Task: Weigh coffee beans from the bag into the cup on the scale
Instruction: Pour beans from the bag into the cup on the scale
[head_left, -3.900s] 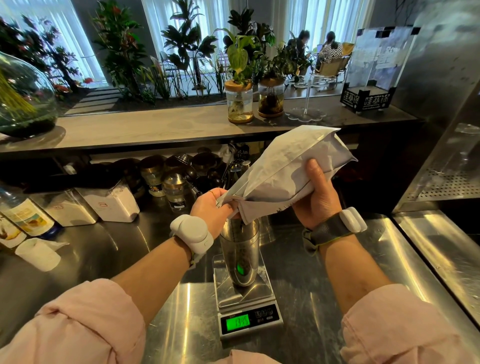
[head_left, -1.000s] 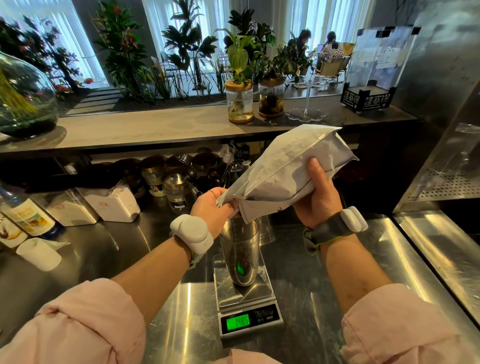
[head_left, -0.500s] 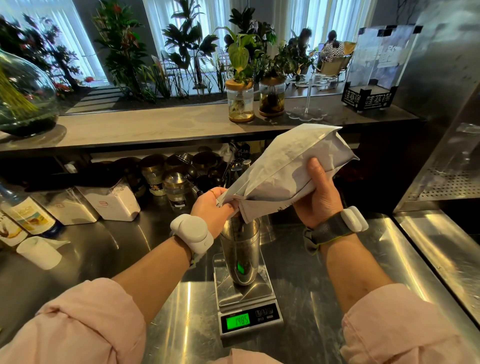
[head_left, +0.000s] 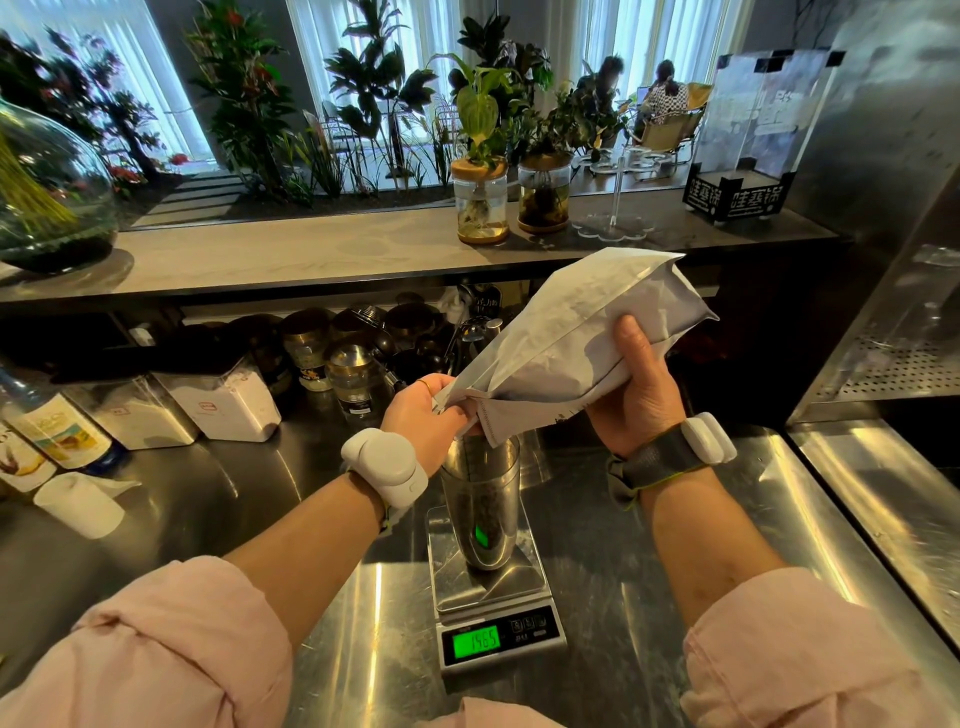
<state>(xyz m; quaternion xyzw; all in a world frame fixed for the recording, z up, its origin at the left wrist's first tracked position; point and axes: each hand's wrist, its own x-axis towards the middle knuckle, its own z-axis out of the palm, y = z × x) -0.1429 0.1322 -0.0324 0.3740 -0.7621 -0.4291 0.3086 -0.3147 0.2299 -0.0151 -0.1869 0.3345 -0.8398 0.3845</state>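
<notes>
You are in the pouring step, by my reading. The steel counter (head_left: 208, 499) carries the scale at 6 o'clock in your view.

The bag (head_left: 571, 343) is held off the counter above the cup. It slopes from its closed end at 2 o'clock down to its mouth at 8 o'clock. The low corner of the mouth hangs right at the cup's rim. I cannot tell whether it touches the rim or dips just inside.

The scale (head_left: 452, 582) lies flat, with the cup (head_left: 480, 499) upright on its platform, toward the 12 o'clock edge.

Your right hand (head_left: 636, 395) grasps the bag's belly from beneath, thumb laid up its near face. Your left hand (head_left: 423, 415) pinches the edge of the mouth, at 9 o'clock from the cup's rim. No beans show in the air.

The display (head_left: 477, 640) glows green at the scale's 6 o'clock edge. Its digits look like 1465, but I cannot make out a decimal point.

The next move likely calls for small nudges of tilt from your right hand, with your left steering the mouth over the cup. Keep your eyes on the display, and level the bag as the figure nears your target.
</notes>
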